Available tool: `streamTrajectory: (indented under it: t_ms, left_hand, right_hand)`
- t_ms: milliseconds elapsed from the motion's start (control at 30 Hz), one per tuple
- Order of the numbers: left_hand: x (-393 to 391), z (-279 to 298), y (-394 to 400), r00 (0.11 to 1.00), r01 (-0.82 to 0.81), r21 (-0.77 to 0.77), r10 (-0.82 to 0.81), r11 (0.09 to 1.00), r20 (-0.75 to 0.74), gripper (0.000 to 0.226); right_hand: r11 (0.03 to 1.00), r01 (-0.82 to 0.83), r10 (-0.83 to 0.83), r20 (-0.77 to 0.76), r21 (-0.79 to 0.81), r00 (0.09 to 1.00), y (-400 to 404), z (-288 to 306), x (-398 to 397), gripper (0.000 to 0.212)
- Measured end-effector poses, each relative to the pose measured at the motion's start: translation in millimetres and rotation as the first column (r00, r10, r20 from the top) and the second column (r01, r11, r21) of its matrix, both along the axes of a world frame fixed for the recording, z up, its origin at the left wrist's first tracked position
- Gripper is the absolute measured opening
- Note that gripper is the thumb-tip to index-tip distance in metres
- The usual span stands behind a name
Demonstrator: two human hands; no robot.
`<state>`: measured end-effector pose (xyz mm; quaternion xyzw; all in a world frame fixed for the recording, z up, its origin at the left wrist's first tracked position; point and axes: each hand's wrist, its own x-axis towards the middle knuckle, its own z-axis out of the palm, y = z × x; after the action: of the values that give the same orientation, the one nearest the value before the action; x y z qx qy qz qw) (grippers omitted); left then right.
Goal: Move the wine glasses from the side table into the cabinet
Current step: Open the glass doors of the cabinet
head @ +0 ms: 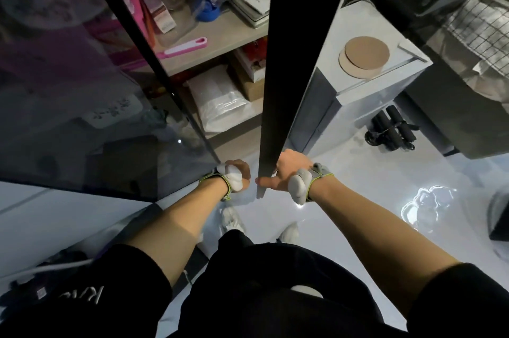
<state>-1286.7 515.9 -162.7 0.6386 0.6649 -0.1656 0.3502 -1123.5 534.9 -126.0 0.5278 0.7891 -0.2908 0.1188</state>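
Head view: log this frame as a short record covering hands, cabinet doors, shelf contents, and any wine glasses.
left hand: grips the bottom corner of the glass door
right hand: holds the lower edge of the dark door
doors: both swung open
shelves: pink-handled tool, white plastic bag, boxes, papers
side unit top: round cork lid
wine glasses: none seen

No legible text (white letters on black sleeve (pixel 82 296) unreadable)
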Motion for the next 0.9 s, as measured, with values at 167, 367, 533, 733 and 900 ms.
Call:
streamTrajectory:
  t_ms: [167,367,533,733,900]
  left_hand:
    - [29.4,4.2,2.4,0.999,0.052,0.026,-0.052,0.998,0.005,0.024]
    - [55.8,17.3,9.0,0.997,0.075,0.030,-0.076,0.997,0.006,0.021]
    - [88.5,22.9,17.1,0.990,0.141,0.033,-0.141,0.989,0.021,0.025]
    - [129.6,26.8,29.9,0.978,0.205,0.039,-0.206,0.978,0.023,0.026]
    - [170.3,35.8,41.1,0.966,0.256,0.067,-0.257,0.964,0.011,0.028]
  right_hand:
    - [0.999,0.036,-0.035,-0.080,0.011,0.996,-5.2,-2.7,26.9,0.066]
    - [0.985,0.173,-0.174,-0.171,-0.023,0.970,-14.1,9.0,65.7,0.086]
    - [0.968,0.246,-0.250,-0.150,-0.047,0.957,-20.9,11.9,112.1,0.051]
    - [0.919,0.389,-0.393,-0.144,-0.057,0.908,-21.3,16.5,159.5,0.039]
    - [0.809,0.580,-0.588,-0.142,-0.098,0.796,-15.7,11.6,196.1,0.037]
